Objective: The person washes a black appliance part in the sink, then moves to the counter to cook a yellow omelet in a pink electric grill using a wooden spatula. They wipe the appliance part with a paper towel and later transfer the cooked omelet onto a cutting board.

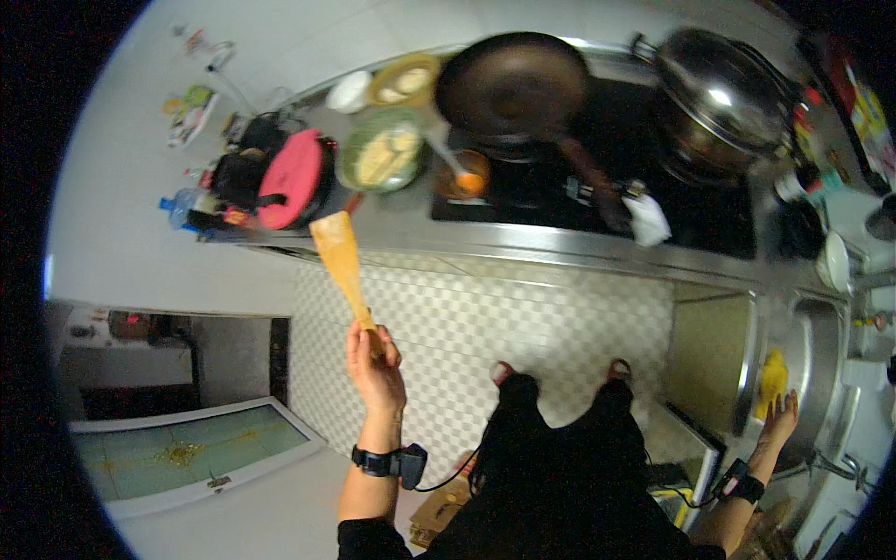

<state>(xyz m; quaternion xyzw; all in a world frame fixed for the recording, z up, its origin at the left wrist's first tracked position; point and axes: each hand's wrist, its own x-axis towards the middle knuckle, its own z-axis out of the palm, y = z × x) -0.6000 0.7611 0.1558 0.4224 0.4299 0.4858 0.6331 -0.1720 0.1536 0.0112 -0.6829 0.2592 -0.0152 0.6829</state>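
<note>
My left hand grips the dark end of a wooden spatula, its flat blade raised toward the counter's front edge. On the right, my right hand hovers by the steel sink with its fingers apart. Just beyond those fingertips lies a yellow item, perhaps a bottle; whether they touch it I cannot tell. A dark wok sits tilted on the black cooktop. Left of it stand a green-rimmed bowl of pale yellow food and a small bowl with orange contents.
A lidded pot occupies the cooktop's right side, near a white cloth. A pink round lid leans at the counter's left. An opened cabinet door juts out by my legs. Cardboard lies on the tiled floor.
</note>
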